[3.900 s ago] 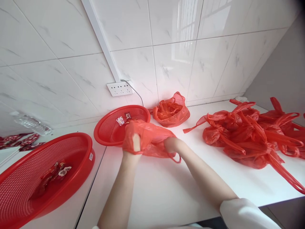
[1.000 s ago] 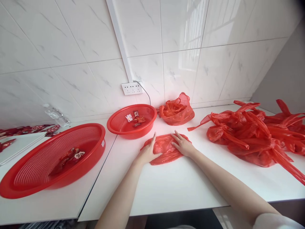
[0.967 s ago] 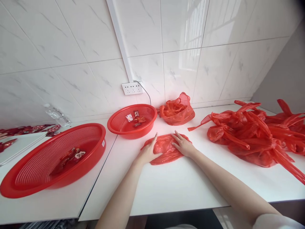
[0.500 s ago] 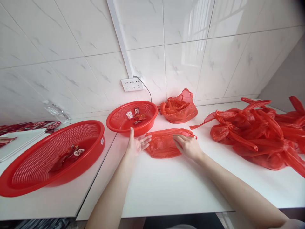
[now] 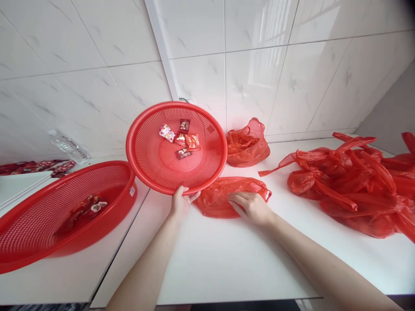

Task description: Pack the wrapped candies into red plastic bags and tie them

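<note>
Red basket (image 5: 147,162), earlier standing on the tabletop (image 5: 227,259) beyond the left hand (image 5: 180,203), is now raised and tilted, that hand pinching its near rim. Right hand (image 5: 253,208) stays spread flat on the red bag (image 5: 220,199) just beside it.

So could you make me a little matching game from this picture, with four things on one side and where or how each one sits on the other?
Things:
1. small red basket
2. flat red bag
3. plastic bottle
4. heap of red bags

Places or states:
a. lying by the wall, far left
b. tilted up, gripped at its rim by the left hand
c. piled at the right end of the counter
d. lying under the right hand

Pairs: 1-b, 2-d, 3-a, 4-c.
</note>
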Tool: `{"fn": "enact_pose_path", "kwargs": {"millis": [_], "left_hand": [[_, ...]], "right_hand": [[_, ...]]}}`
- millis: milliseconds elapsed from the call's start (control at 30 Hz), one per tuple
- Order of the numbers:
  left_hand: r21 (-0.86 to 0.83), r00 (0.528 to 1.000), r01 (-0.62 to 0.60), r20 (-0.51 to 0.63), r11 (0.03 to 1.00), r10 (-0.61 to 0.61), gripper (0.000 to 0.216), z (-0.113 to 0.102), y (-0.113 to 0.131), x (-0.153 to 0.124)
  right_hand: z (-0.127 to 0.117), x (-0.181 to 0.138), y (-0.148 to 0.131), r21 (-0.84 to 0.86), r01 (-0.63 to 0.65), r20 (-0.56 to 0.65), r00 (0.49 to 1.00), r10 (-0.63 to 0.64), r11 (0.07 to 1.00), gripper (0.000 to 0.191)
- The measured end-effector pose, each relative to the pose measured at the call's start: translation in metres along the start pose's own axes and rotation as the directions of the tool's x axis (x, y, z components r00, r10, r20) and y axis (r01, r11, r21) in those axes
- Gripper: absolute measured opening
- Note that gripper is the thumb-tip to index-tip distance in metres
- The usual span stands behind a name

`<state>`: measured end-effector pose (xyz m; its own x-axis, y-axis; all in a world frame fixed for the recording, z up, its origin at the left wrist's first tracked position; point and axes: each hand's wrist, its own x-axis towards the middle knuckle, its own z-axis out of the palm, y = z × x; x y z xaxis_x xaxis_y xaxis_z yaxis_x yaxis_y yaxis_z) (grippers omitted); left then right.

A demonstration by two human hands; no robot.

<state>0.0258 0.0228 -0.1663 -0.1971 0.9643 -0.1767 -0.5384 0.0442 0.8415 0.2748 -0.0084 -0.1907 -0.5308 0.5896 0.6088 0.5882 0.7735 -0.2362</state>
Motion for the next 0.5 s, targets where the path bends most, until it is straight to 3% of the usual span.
{"fn": "enact_pose_path", "kwargs": {"millis": [200,500], "left_hand": [[0.032,0.994,-0.009,0.109,0.999,0.006,0.011,0.012,-0.01,-0.022],[0.086,0.968,0.078,0.232,0.993,-0.096,0.029,0.014,-0.026,-0.032]], "right_hand": [[-0.005,0.005,-0.002,-0.014,0.011,-0.113,0.993,-0.013,1.0,0.027],[-0.006,0.007,-0.007,-0.154,-0.048,-0.139,0.99,0.027,0.987,0.033]]}}
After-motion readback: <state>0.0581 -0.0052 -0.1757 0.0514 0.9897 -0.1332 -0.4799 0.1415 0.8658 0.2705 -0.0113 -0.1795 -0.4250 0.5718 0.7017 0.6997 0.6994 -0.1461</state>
